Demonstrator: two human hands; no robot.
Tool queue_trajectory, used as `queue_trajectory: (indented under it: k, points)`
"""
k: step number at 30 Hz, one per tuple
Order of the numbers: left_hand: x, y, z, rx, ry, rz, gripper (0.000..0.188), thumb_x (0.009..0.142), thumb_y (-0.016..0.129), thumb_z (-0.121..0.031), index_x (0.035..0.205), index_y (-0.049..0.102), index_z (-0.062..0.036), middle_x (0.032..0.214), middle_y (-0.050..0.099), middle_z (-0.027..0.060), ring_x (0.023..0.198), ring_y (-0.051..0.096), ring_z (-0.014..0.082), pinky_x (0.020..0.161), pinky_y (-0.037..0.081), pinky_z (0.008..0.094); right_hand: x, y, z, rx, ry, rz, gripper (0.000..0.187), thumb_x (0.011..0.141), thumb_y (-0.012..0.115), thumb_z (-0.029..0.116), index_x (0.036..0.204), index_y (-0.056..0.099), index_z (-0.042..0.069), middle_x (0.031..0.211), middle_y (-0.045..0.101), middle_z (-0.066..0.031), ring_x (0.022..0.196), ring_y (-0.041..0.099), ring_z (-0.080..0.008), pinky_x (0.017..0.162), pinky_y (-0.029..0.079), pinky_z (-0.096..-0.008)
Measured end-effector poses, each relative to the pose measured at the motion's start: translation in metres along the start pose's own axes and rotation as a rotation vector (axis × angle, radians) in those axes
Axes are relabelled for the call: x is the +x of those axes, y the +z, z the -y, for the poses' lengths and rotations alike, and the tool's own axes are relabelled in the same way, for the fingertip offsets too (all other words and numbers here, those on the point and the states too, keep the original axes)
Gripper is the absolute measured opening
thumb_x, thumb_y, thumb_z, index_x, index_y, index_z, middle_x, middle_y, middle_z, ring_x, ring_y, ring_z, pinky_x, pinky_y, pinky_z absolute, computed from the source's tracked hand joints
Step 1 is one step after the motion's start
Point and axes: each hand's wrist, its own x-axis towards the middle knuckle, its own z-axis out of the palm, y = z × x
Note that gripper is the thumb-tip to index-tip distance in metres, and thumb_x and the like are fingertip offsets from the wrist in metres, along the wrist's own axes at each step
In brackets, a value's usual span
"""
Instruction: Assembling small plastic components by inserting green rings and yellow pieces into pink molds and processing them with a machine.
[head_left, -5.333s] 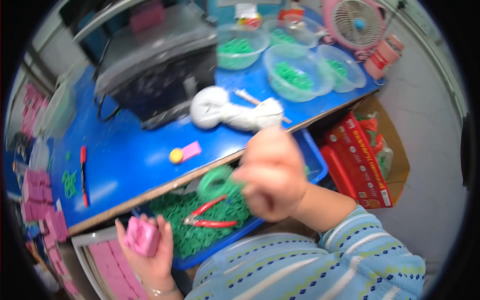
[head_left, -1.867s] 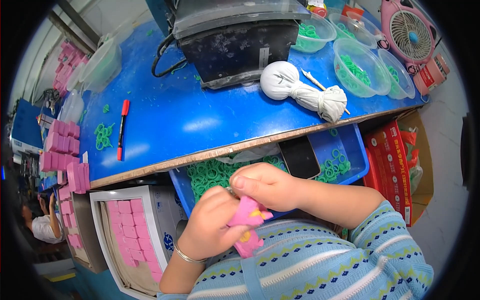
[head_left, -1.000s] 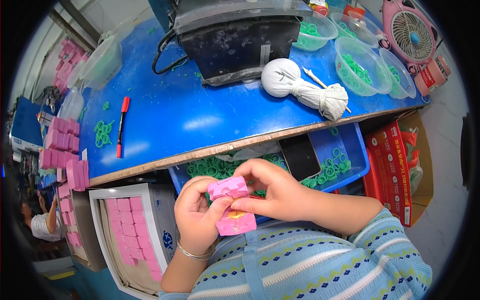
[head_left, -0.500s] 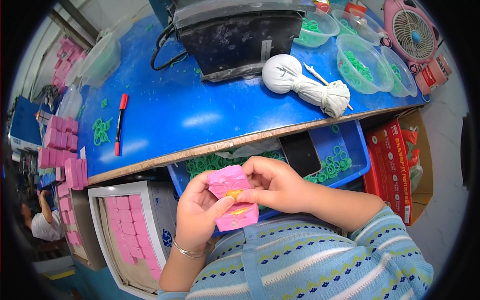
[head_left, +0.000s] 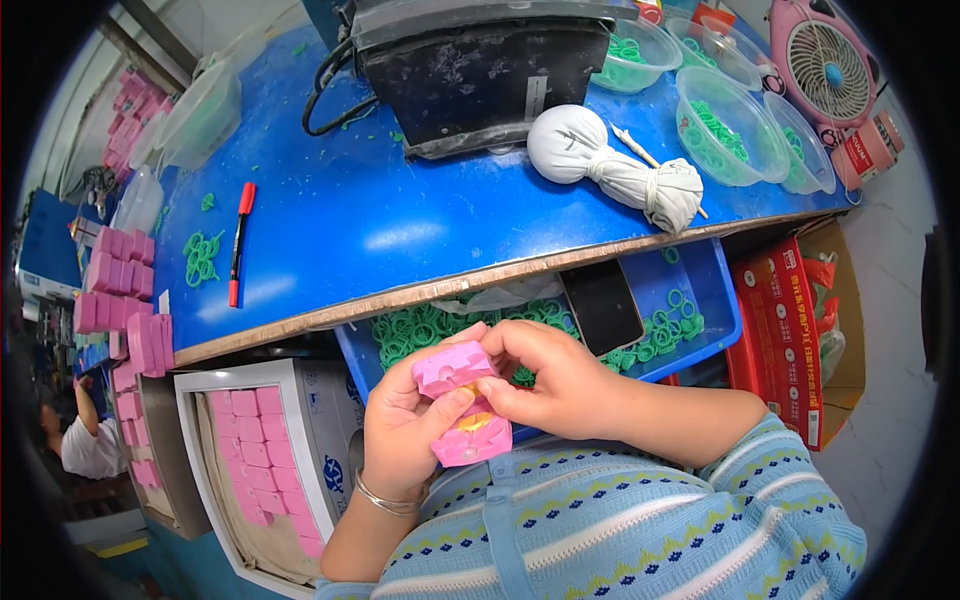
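A pink rubber mould point(head_left: 474, 446), split into two parts with a yellow-orange inside, is held in front of my belly. My left hand point(head_left: 405, 415) grips its left side, thumb pressed on the yellow-orange middle. From the right, my right hand point(head_left: 545, 375) pinches the same mould, its thumb near the split. Fingers behind the mould are partly hidden. Whether anything sits inside the mould cannot be made out. Just beyond my hands, green rings point(head_left: 415, 328) fill part of a blue tray point(head_left: 712, 290) under the table edge.
A dark flat phone-like slab point(head_left: 603, 305) lies over the tray. On the blue table point(head_left: 400, 200) are a black machine point(head_left: 490, 90), a tied white cloth bundle point(head_left: 610, 165), a red-capped marker point(head_left: 241, 245) and bowls of green rings point(head_left: 730, 130). Pink blocks fill a box point(head_left: 255, 450) at left.
The mould's upper part has tipped, showing a narrower face, and its lower part has turned slightly. Both hands have shifted a little while keeping hold.
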Motion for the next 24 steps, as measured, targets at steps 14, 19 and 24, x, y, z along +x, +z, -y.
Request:
queue_trajectory:
  k: [14, 19, 24]
  points:
    - [0.003, -0.005, 0.001, 0.329, 0.211, -0.260, 0.031, 0.086, 0.053, 0.003, 0.117, 0.049, 0.0045, 0.110, 0.059, 0.0167, 0.098, 0.060, 0.0222, 0.084, 0.049, 0.0320, 0.007, -0.013, 0.015, -0.265, -0.531, 0.001, 0.020, 0.072, 0.066, 0.003, 0.092, 0.063, 0.004, 0.088, 0.057, -0.0078, 0.081, 0.055, -0.0251, 0.071, 0.045, -0.0342]
    - [0.002, 0.001, -0.008, 0.546, 0.326, -0.302, 0.029, 0.084, 0.057, 0.004, 0.112, 0.053, 0.0051, 0.103, 0.060, 0.0099, 0.093, 0.058, 0.0137, 0.080, 0.047, 0.0261, 0.005, -0.011, 0.016, -0.356, -0.492, 0.030, 0.015, 0.072, 0.065, 0.010, 0.085, 0.061, 0.005, 0.088, 0.057, -0.0064, 0.086, 0.053, -0.0251, 0.075, 0.044, -0.0358]
    - [0.003, 0.002, -0.008, 0.771, 0.432, -0.381, 0.026, 0.081, 0.059, 0.004, 0.107, 0.057, 0.0046, 0.099, 0.063, 0.0120, 0.089, 0.060, 0.0147, 0.078, 0.048, 0.0263, 0.003, -0.012, 0.012, -0.505, -0.597, 0.119, 0.015, 0.069, 0.065, 0.010, 0.080, 0.058, 0.004, 0.086, 0.057, -0.0062, 0.083, 0.055, -0.0253, 0.071, 0.045, -0.0358]
